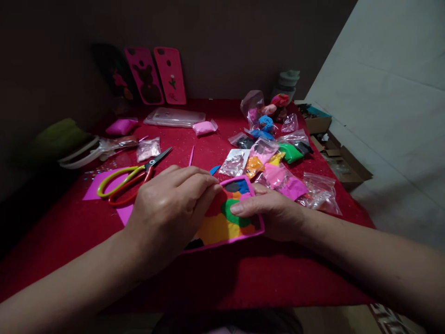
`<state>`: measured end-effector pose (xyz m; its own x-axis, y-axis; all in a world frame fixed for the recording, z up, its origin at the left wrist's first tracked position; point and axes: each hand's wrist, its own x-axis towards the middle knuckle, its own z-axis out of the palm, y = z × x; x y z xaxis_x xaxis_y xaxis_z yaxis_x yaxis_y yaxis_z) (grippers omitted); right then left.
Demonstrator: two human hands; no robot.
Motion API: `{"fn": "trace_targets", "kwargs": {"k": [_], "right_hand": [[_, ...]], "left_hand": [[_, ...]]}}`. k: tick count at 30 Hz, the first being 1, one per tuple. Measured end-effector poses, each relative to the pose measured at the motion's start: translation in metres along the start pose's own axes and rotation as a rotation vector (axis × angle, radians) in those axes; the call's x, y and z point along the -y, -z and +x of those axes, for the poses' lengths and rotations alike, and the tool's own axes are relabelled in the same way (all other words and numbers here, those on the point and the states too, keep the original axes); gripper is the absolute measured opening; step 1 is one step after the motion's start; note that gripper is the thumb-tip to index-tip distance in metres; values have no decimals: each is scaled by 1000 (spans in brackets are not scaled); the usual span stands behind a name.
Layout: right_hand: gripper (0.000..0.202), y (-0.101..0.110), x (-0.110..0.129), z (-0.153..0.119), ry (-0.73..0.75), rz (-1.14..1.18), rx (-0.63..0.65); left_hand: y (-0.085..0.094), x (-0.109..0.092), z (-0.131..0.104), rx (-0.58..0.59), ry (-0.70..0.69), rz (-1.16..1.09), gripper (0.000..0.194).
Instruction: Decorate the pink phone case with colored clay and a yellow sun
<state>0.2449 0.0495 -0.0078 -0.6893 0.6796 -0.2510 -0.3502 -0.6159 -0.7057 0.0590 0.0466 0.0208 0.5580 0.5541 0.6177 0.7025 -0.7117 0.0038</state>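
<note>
Head view shows the left hand (170, 208) with fingers (205, 185) curled flat on the red patch of a pink-rimmed phone case (225, 218) filled with coloured clay, while the right hand (274, 211) lays its extended fingers (243, 208) on the green patch, gripping nothing. The case lies near the middle of the red bench (243, 278). Just left lie scissors (134, 178) on pink paper (95, 188); far right, clay bags (285, 176) cluster.
</note>
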Motion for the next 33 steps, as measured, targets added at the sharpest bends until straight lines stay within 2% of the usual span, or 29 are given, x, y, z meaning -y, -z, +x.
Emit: {"fn": "trace_targets", "kwargs": {"k": [5, 10, 17, 23, 29, 33], "right_hand": [[15, 0, -2, -1, -15, -10, 44], [19, 2, -3, 1, -11, -19, 18], [16, 3, -4, 2, -14, -58, 16], [17, 3, -3, 3, 11, -46, 43], [13, 2, -4, 2, 1, -82, 17], [15, 2, -4, 3, 10, -56, 60]], "left_hand": [[-1, -2, 1, -4, -44, 9, 23], [-2, -3, -1, -14, -74, -9, 17], [-5, -4, 2, 4, -93, -43, 19], [-4, -9, 4, 35, -54, -74, 18], [-4, -11, 7, 29, -109, -76, 16], [-5, -11, 8, 12, -109, -75, 14]]}}
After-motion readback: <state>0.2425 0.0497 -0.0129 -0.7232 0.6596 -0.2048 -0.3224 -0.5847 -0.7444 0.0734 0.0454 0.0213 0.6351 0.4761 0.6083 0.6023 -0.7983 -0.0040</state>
